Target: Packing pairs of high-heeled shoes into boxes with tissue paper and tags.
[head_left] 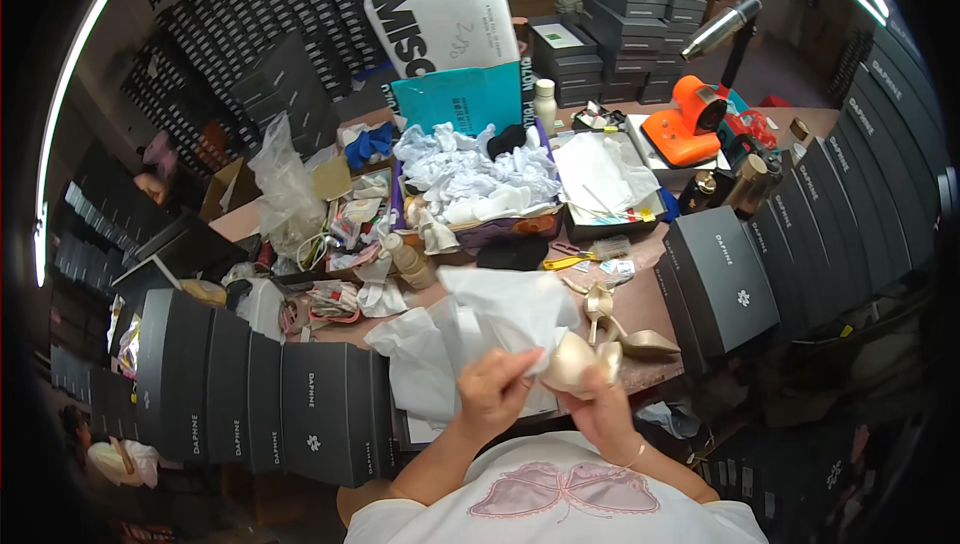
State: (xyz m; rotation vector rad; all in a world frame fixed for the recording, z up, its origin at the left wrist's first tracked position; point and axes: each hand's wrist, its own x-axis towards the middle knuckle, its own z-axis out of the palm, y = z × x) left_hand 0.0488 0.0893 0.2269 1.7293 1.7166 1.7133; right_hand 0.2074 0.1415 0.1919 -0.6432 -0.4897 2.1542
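My right hand (pixel 600 409) is closed around a pale gold shoe (pixel 568 362), held low over the front of the table. Beside it, my left hand (pixel 492 391) pinches a sheet of white tissue paper (pixel 510 302). The sheet rises above both hands and hides part of what lies behind it; its far edge looks slightly blurred. Just to the right of the held shoe, another pale gold shoe (pixel 648 343) with a heel rests on the pinkish tabletop. More white tissue paper (pixel 410 356) lies spread to the left of my hands.
Dark grey shoe boxes (pixel 335 404) stand in rows at left, and more boxes (pixel 728 279) at right. Behind are a bin of crumpled white tissue (pixel 475 176), a yellow-handled brush (pixel 590 254), a tray of papers (pixel 605 179) and an orange device (pixel 685 124).
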